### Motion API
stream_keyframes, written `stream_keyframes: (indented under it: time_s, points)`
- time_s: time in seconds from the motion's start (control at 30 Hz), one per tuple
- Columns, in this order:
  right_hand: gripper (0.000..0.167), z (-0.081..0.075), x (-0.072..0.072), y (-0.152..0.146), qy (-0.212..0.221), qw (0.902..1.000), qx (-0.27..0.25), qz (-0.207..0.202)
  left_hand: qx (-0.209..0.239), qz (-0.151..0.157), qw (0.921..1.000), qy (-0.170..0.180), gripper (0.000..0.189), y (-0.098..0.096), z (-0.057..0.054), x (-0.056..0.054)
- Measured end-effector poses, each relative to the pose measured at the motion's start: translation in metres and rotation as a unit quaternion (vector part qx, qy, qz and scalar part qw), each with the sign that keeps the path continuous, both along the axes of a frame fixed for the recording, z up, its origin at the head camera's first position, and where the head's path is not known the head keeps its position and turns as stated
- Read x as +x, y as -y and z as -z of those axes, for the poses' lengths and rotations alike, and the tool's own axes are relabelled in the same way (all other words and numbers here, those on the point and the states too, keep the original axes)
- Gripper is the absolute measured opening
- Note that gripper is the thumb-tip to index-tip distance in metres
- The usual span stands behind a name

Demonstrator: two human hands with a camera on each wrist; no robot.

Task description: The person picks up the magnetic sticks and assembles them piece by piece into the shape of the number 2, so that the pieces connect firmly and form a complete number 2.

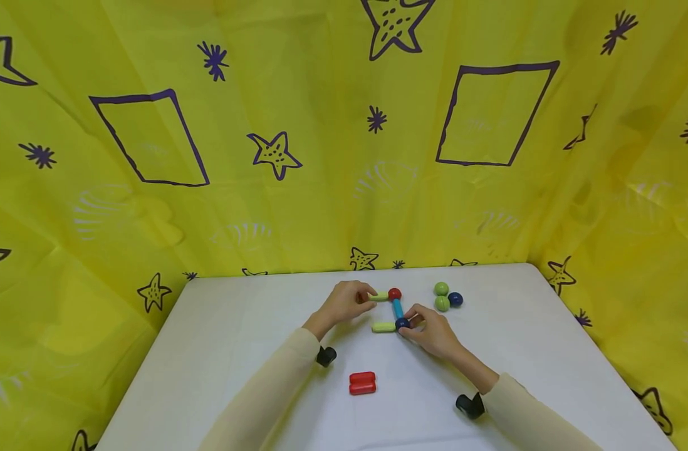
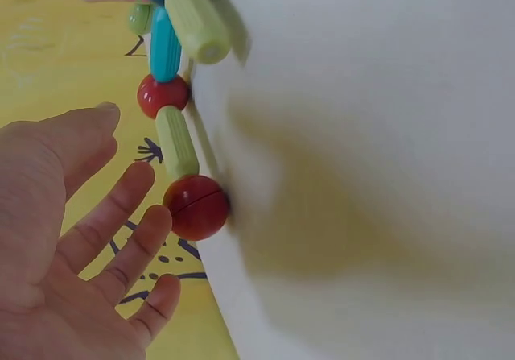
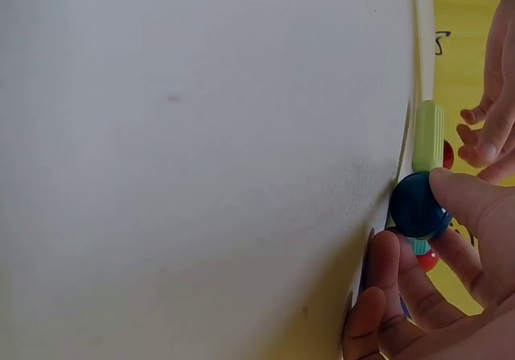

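Ball-and-rod construction [image 1: 398, 309] lies toward the far middle of the white table [image 1: 237, 326], between the two hands. I judge it light and stiff, probably hard plastic; the balls look smooth enough to slip, while the ribbed rods should give fingertips more bite. Its joints look like simple end contacts, so I would expect it to pivot or part there, and I would take hold at a ball, bracing the neighbouring rod.

In shape it is a squared bracket opening left: a far yellow-green rod [image 1: 380, 295] with a red end ball [image 2: 195, 207] at its left tip, a red corner ball [image 1: 395, 294], a light blue rod [image 2: 165, 46], a dark blue ball [image 3: 418, 205], and a near yellow-green rod [image 1: 384, 327] whose left end is bare.

My right hand [image 1: 431, 332] pinches the dark blue ball between thumb and fingers. The left hand [image 1: 349, 302] has its fingers loosely spread beside the red end ball; I cannot tell whether they touch it. Two red rods [image 1: 362, 383] lie nearer, side by side.
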State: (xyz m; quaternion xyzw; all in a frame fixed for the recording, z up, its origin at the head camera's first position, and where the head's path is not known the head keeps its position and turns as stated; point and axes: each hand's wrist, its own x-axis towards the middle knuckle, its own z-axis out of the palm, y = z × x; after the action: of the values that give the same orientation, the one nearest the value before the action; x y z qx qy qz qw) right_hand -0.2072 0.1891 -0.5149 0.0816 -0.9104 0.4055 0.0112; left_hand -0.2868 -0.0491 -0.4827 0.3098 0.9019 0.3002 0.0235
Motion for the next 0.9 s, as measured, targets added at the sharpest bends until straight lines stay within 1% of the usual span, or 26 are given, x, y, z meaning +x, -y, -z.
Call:
stream_keyframes:
  time_s: [0.13,0.33,0.4,0.6,0.73,0.8,0.9]
  points:
    - [0.02,-0.001,0.01,-0.007,0.013,0.9999,-0.001,0.002,0.001,0.002,0.9999,-0.01,0.024,-0.007,-0.002,-0.002]
    - [0.019,0.0,0.021,-0.017,0.016,0.9998,-0.007,-0.003,-0.007,-0.01,0.9999,0.005,0.031,-0.022,-0.006,-0.006]
    - [0.019,0.0,0.023,-0.02,0.017,0.9998,-0.008,-0.004,-0.015,-0.011,0.9998,0.002,0.034,-0.029,-0.007,-0.007]
    - [0.02,-0.002,0.032,-0.029,0.018,0.9997,-0.013,-0.001,-0.025,0.001,0.9994,-0.025,0.035,-0.06,-0.011,-0.01]
    - [0.02,-0.003,0.036,-0.033,0.026,0.9995,-0.016,0.002,-0.025,0.003,0.9994,-0.022,0.035,-0.08,-0.011,-0.012]
    - [0.021,-0.003,0.038,-0.034,0.029,0.9994,-0.017,0.002,-0.026,0.0,0.9996,-0.015,0.035,-0.089,-0.01,-0.012]
    - [0.021,-0.003,0.04,-0.035,0.028,0.9994,-0.019,0.003,-0.03,-0.005,0.9994,-0.015,0.034,-0.102,-0.007,-0.012]
